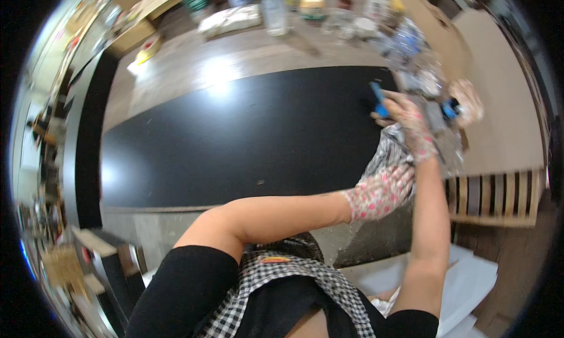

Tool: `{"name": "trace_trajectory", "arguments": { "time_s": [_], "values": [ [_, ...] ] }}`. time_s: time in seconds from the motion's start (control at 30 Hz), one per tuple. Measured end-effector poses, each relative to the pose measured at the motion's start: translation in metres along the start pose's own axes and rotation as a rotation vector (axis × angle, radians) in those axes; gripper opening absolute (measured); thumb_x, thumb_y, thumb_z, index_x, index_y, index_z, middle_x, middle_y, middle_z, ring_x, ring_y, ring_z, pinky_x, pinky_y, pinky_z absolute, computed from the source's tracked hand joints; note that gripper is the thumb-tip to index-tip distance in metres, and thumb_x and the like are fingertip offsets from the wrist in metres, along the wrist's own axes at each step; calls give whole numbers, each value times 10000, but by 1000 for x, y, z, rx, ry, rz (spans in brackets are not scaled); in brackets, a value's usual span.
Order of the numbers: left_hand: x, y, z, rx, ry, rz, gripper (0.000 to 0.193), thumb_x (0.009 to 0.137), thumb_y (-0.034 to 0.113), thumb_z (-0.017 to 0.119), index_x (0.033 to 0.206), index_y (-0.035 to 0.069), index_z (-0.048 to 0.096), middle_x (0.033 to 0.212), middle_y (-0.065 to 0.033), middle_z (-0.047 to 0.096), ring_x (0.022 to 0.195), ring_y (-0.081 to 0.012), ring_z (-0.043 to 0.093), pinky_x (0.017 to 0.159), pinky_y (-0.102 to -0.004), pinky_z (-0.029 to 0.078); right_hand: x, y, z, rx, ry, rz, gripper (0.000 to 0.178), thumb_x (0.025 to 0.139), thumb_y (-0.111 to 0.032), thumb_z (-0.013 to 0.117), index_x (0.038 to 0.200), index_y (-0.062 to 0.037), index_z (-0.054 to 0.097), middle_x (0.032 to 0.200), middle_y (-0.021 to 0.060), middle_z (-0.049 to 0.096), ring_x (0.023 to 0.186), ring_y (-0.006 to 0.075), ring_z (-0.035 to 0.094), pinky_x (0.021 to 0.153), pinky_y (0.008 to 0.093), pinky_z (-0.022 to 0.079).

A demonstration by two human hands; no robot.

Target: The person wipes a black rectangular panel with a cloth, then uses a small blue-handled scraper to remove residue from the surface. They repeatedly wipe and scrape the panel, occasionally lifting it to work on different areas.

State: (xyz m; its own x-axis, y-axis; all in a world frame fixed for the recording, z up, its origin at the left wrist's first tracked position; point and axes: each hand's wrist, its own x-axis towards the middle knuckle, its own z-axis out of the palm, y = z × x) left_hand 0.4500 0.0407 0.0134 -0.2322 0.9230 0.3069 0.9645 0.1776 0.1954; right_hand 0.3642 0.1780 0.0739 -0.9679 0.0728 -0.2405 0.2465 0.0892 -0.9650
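Observation:
My right hand (411, 123), in a pale glove with pink dots, reaches over the right end of a long black panel (247, 138). Its fingers close round a small blue tool (379, 100), whose exact kind I cannot make out. Just below, crinkled clear plastic wrap (389, 147) hangs over the panel's right edge. Against the wrap lies my left hand (382, 191), gloved alike, its fingers stretched out toward my right forearm. Part of the wrap is hidden behind both hands.
Bottles, jars and a white folded cloth (229, 20) stand along the table's back. A tape roll (147, 50) sits back left. Plastic bags (420, 62) and cardboard (499, 103) crowd the right side. A striped stack of boards (493, 196) is at lower right.

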Motion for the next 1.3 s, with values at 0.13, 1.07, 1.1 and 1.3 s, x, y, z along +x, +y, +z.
{"name": "trace_trajectory", "arguments": {
  "time_s": [0.13,1.07,1.1,1.3],
  "values": [
    [-124,-9,-54,18,16,-111,546,861,163,446,1351,-72,391,1459,-275,343,1364,-394,350,1105,-494,342,-3,8,-3,-3,82,-32,428,953,-265,586,1289,-8,521,1070,84,589,898,193,661,782,293,578],
    [-653,9,-333,-804,1654,-1140,465,878,320,638,1222,18,559,1111,-127,638,979,-230,643,858,-374,549,33,62,-71,-83,494,-42,548,935,-422,555,1334,-49,499,1218,67,538,1036,216,560,902,328,402],
    [-634,1,-317,-625,1477,-1288,479,865,348,660,1227,49,567,1148,-120,621,1036,-217,617,879,-370,532,33,62,-69,-94,503,-42,548,933,-429,553,1331,-55,504,1205,64,544,1019,211,566,890,322,394],
    [-507,-44,-211,180,428,-1519,839,758,535,682,1411,83,410,1441,-177,407,1384,-329,319,1165,-472,157,36,66,-67,-152,501,-104,512,934,-407,560,1301,-51,531,1156,67,570,977,213,579,860,323,414]
  ]
}}
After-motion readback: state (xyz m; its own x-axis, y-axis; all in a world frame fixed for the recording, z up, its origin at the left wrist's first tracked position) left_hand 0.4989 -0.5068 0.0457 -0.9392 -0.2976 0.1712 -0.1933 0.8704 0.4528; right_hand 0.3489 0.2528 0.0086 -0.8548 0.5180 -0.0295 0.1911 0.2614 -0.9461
